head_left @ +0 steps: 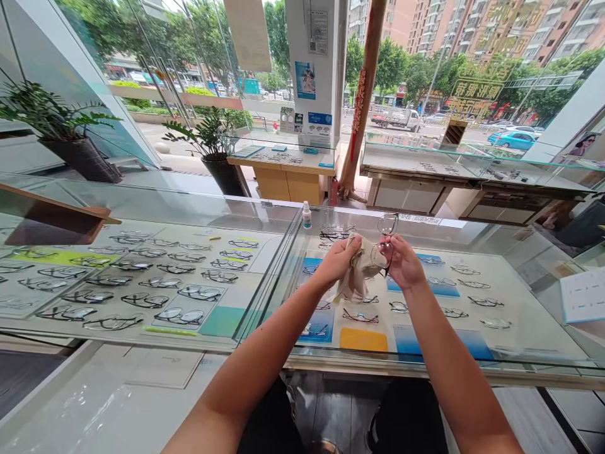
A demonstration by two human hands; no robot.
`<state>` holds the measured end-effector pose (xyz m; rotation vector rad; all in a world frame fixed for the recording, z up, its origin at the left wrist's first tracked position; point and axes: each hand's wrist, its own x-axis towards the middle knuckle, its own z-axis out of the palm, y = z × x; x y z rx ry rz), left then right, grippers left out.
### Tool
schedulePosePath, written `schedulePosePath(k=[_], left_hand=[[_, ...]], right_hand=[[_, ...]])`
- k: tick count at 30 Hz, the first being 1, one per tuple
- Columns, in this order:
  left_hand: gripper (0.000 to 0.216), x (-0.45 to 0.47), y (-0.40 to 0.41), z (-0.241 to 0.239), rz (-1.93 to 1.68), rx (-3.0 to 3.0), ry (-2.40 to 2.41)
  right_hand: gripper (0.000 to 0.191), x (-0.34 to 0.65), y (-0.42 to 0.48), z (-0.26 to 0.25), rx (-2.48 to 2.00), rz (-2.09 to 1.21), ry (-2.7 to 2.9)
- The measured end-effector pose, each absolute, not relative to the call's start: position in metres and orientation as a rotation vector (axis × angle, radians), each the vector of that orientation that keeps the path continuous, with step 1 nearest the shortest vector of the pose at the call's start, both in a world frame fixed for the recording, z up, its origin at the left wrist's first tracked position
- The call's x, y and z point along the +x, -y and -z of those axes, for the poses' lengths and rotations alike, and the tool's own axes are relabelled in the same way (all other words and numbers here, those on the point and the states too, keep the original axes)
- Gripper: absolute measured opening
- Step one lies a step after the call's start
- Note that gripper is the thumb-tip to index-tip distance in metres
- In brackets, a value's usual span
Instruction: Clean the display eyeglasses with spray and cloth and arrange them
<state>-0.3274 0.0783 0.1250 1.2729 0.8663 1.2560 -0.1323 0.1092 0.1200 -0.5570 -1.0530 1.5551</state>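
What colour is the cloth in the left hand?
The cloth is light beige, seen best in the head view.

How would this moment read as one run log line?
left hand: holds beige cloth | right hand: holds eyeglasses | spray bottle: upright on display case | other frames: inside case

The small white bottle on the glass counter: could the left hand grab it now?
Probably yes: the bottle stands beyond the left hand, and nothing visible blocks the way, though that hand would likely need to release the cloth first.
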Motion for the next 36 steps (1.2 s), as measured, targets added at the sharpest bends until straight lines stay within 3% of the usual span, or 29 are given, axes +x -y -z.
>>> schedulePosePath(k=[10,16,19,26,28,31,36], left_hand=[[0.064,-0.375,-0.090,-0.151,-1.805,1.143,-1.075],[0.053,-0.426,-0.096,-0.160,-2.277,1.169,-1.605],[0.046,-0.439,-0.097,-0.160,-2.086,1.174,-2.026],[0.059,-0.444,-0.106,-0.145,-1.093,1.285,-2.539],[0.061,-0.443,-0.106,-0.144,-1.040,1.313,-2.572],[0.058,-0.431,-0.102,-0.148,-1.284,1.457,-2.518],[0.025,-0.391,-0.084,-0.153,-1.697,1.943,-1.612]], right_hand=[[0.026,-0.132,-0.108,-0.121,-0.499,-1.614,0.988],[0.029,-0.131,-0.108,-0.122,-0.532,-1.615,1.057],[0.026,-0.132,-0.108,-0.121,-0.501,-1.633,1.084],[0.026,-0.132,-0.111,-0.116,-0.472,-1.697,1.217],[0.027,-0.132,-0.111,-0.115,-0.485,-1.697,1.231],[0.027,-0.132,-0.111,-0.115,-0.478,-1.685,1.250],[0.026,-0.132,-0.110,-0.118,-0.452,-1.674,1.283]])
